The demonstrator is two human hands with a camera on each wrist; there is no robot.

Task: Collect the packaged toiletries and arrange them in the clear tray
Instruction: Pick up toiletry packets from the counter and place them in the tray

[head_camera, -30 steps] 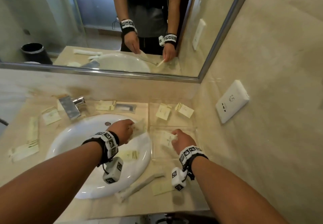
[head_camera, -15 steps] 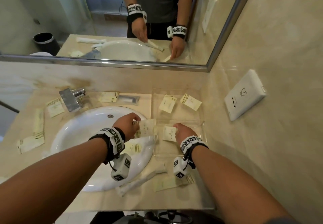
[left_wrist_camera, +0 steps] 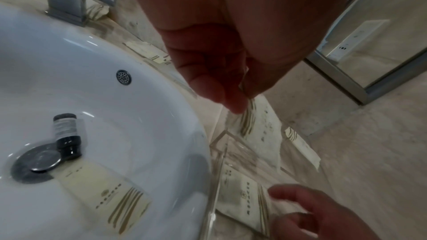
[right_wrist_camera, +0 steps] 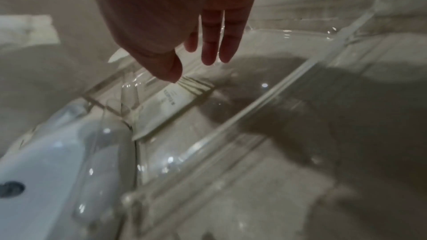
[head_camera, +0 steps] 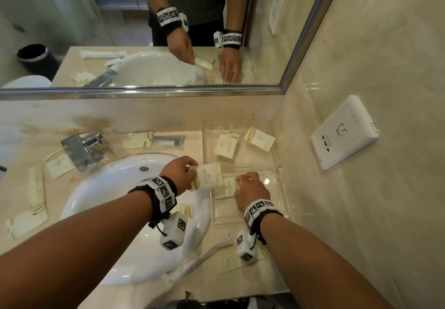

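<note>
My left hand [head_camera: 190, 172] pinches a cream striped packet [head_camera: 208, 176] by its end, holding it over the left rim of the clear tray [head_camera: 277, 183]. In the left wrist view, thumb and fingers [left_wrist_camera: 231, 101] pinch that packet [left_wrist_camera: 256, 125]. My right hand [head_camera: 250, 186] hovers over a second packet [head_camera: 227, 188] lying in the tray's near part. Its fingers [right_wrist_camera: 210, 50] hang straight, the thumb just above the packet [right_wrist_camera: 171, 98]. Two more packets [head_camera: 226, 145] [head_camera: 260, 137] lie in the far part.
The white basin [head_camera: 115, 200] holds a small dark bottle [left_wrist_camera: 66, 134] and a packet [left_wrist_camera: 104, 194]. Packets lie left of the faucet [head_camera: 81, 149], behind the basin [head_camera: 137, 140] and at the counter front [head_camera: 228, 263]. A wall socket [head_camera: 344, 133] is on the right.
My left hand has carried its packet rightwards from over the basin to the tray's rim. My right hand has stayed low over the packet in the tray.
</note>
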